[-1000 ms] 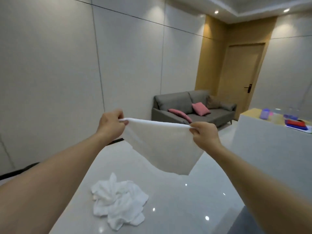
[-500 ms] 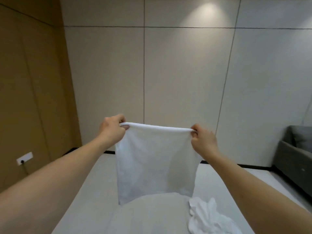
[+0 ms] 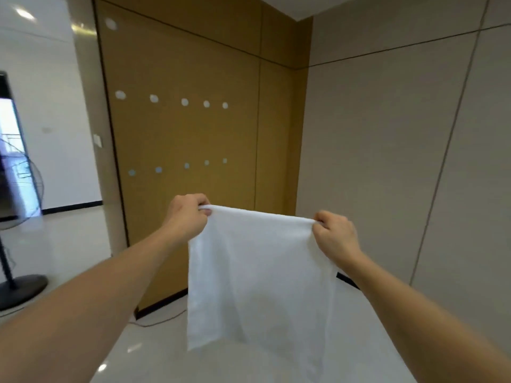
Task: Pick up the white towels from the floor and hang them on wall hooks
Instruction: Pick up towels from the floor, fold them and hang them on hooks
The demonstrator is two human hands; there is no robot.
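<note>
Since half a second ago the view has swung left, off the pale wall panels and the crumpled towels on the floor, onto a tan wood wall (image 3: 193,134) set with two rows of round white wall hooks (image 3: 184,102) — a standing fan (image 3: 16,283) sits at the far left. Left hand (image 3: 185,217) and right hand (image 3: 333,235) each pinch a top corner of the white towel (image 3: 257,277), fingers curled over its edge. It hangs spread flat between them, below the hooks and above the glossy floor (image 3: 154,352).
</note>
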